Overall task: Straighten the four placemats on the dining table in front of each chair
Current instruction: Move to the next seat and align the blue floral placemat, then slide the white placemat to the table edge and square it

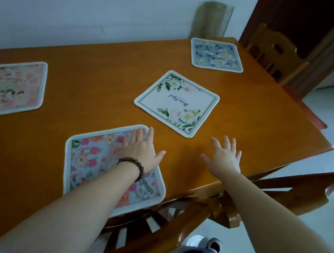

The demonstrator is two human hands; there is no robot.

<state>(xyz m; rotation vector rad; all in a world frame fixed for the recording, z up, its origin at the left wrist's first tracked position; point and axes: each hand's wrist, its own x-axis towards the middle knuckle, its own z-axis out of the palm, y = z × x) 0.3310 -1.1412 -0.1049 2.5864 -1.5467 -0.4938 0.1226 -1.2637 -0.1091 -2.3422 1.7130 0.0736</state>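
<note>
Four square placemats lie on the wooden dining table [102, 86]. Nearest me is a light-blue mat with pink flowers [96, 159], at the table's near edge. My left hand [141, 146], with a bead bracelet on its wrist, rests flat and open on that mat's far right corner. My right hand [225, 156] hovers open over bare table to the right, holding nothing. Beyond the hands a white mat with green-and-white flowers and script [177, 103] lies turned at an angle. A peach floral mat [5, 87] sits at the left edge, and a blue floral mat [217, 54] at the far right corner.
A wooden chair back [192, 214] stands against the near table edge below my arms. Another chair [274, 53] stands at the far right end. A white wall runs behind the table, with a dark door frame [306, 28] at right. White tiled floor [308, 234] lies to the right.
</note>
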